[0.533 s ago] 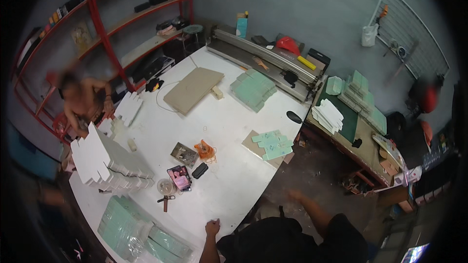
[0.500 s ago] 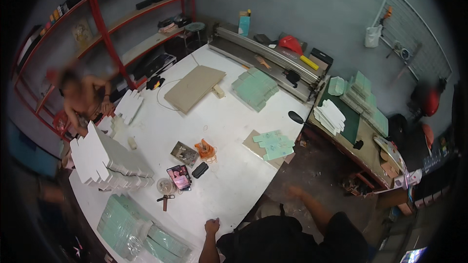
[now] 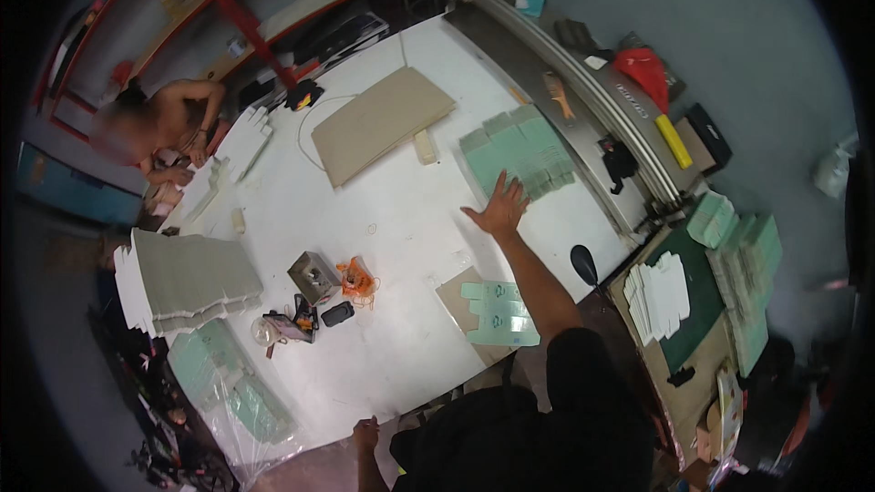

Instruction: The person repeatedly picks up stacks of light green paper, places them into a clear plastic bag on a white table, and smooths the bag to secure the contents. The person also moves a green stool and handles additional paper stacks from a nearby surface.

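Note:
My right hand (image 3: 501,208) reaches out over the table with its fingers spread. It holds nothing, and its fingertips are at the near edge of a stack of flat green box blanks (image 3: 518,153). Whether they touch the stack I cannot tell. Low at the table's front edge is my left hand (image 3: 365,435), small in the picture, its fingers curled in with nothing seen in them. Below my right forearm, a green cut box blank (image 3: 499,312) lies on a brown board (image 3: 456,296).
Large brown boards (image 3: 383,123) lie on the white table (image 3: 401,355). At left stand a tall stack of blanks (image 3: 196,278) and plastic-wrapped green blanks (image 3: 214,364). A metal box (image 3: 314,275) sits mid-table. A co-worker (image 3: 178,123) works at far left. A long metal cutter (image 3: 583,73) edges the back.
My right arm has swung forward from beside the table to the green stack, fingers spread. My left hand stays near the front edge. The whole view has shifted and turned.

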A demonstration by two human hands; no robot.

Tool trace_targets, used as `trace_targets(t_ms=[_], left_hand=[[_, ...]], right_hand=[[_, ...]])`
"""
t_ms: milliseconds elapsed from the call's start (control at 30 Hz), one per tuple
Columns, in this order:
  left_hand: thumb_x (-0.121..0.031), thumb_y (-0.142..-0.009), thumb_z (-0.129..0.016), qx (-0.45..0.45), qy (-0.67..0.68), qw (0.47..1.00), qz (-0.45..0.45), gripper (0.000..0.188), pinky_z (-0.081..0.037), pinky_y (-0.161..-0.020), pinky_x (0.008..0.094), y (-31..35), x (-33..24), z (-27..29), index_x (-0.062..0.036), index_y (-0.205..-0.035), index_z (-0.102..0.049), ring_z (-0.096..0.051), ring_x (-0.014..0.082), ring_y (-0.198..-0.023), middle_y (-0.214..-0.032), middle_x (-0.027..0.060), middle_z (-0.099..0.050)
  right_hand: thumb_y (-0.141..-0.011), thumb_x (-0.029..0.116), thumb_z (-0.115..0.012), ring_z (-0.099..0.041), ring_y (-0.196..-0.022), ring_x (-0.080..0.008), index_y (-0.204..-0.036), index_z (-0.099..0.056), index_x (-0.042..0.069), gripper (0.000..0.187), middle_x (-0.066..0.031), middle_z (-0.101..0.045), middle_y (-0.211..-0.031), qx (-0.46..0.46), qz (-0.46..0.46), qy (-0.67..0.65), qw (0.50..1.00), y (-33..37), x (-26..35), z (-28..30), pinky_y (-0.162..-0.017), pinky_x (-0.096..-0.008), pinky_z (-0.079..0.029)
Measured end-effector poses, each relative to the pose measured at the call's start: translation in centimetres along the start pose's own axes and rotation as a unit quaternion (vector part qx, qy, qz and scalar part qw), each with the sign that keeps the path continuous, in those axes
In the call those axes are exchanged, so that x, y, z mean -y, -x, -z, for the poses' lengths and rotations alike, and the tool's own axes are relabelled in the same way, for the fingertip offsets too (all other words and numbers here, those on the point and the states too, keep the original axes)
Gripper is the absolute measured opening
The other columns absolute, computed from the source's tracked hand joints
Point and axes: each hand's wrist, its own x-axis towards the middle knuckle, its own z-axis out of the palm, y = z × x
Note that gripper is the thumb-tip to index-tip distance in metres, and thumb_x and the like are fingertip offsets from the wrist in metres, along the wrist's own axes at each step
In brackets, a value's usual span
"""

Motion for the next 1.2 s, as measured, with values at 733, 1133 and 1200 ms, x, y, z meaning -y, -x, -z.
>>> trace_targets(t_ms=[733, 1133, 1200], left_hand=[[-0.031, -0.095, -0.075, -0.048, 0.108, 0.990, 0.073, 0.040, -0.057, -0.069, 0.0329, 11.0, -15.3, -7.5, 0.0072, -0.107, -0.069, -0.072, 0.0195, -0.076, -0.089, 0.0159, -0.075], [-0.040, -0.093, -0.076, 0.024, 0.022, 0.995, 0.090, 0.047, -0.057, -0.075, 0.0340, 9.3, -18.9, -8.8, 0.0046, -0.108, -0.073, -0.074, 0.0208, -0.080, -0.088, 0.0159, -0.076], [-0.040, -0.094, -0.075, 0.024, 0.036, 0.995, 0.095, 0.047, -0.057, -0.075, 0.0339, 9.1, -18.8, -8.8, 0.0044, -0.108, -0.073, -0.074, 0.0204, -0.079, -0.088, 0.0160, -0.076]], right_hand=[[-0.061, 0.067, -0.085, -0.002, -0.153, -0.0553, -0.167, -0.005, 0.020, 0.141, -0.0381, -0.006, -0.164, 0.086, 0.031, 0.035, 0.995, -9.6, -6.2, -1.7, -0.111, -0.0812, -0.006], [-0.048, 0.070, -0.093, -0.033, -0.137, -0.0553, -0.167, 0.001, 0.026, 0.158, -0.0407, -0.027, -0.148, 0.175, 0.000, 0.029, 0.984, -12.0, -8.0, 2.3, -0.102, -0.0717, -0.036], [-0.049, 0.068, -0.094, -0.035, -0.135, -0.0551, -0.166, 0.004, 0.028, 0.158, -0.0395, -0.029, -0.146, 0.162, -0.017, 0.031, 0.986, -12.3, -7.8, 2.1, -0.103, -0.0714, -0.036]])
